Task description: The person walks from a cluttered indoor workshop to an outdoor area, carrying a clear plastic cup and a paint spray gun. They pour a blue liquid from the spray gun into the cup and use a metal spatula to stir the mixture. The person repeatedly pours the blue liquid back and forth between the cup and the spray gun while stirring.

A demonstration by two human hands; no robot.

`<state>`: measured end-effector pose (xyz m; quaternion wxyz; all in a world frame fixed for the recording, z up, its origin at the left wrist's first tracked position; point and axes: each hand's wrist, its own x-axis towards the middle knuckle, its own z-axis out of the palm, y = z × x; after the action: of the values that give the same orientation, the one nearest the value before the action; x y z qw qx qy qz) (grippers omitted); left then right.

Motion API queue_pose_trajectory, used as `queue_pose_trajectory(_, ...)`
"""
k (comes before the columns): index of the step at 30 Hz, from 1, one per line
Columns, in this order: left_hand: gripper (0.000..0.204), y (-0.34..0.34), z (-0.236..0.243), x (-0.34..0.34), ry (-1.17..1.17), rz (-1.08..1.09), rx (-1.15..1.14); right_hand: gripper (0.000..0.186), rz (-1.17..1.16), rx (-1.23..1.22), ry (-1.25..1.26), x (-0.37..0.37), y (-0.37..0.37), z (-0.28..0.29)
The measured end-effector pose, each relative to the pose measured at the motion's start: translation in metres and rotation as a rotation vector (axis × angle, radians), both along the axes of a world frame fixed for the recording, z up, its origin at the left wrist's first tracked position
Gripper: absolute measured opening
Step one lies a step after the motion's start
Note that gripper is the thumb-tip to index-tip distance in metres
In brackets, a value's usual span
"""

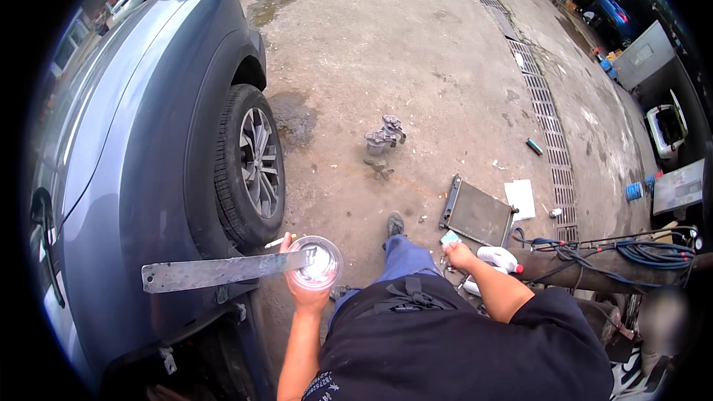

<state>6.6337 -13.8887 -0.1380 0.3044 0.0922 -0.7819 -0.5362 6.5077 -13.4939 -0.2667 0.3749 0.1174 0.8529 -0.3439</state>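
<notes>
Black shirt (468,341) nearest. Left hand (308,298) grasps clear cup (338,267) ahead of it; right hand (460,255) pinches pale-blue piece (450,238). Cup probably light, squeezable: cradle its wall. Metal strip (215,275) at its mouth: likely stiff.

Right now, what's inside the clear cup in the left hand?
Inside the clear cup in the left hand is whitish stuff; one end of a flat grey strip seems to reach in too. The whitish stuff covers what lies beneath it, so I can't see that.

Clear cup (336,262); grey strip (215,272) over rim; bluish piece (449,238).
</notes>
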Motion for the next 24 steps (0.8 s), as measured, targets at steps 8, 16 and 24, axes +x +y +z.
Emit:
queue_pose_trajectory(8, 0.091, 0.028, -0.009, -0.149, -0.092, 0.000, -0.031, 0.009, -0.021, 0.062, -0.120, -0.045, 0.100, -0.117)
queue_pose_trajectory(16, 0.092, 0.067, -0.006, -0.312, -0.121, 0.007, 0.047, 0.037, -0.018, -0.045, -0.170, -0.296, 0.066, -0.024)
queue_pose_trajectory(24, 0.084, 0.061, -0.050, -0.370, -0.234, 0.054, 0.046, 0.012, 0.078, 0.025, -0.086, -0.392, 0.048, -0.047)
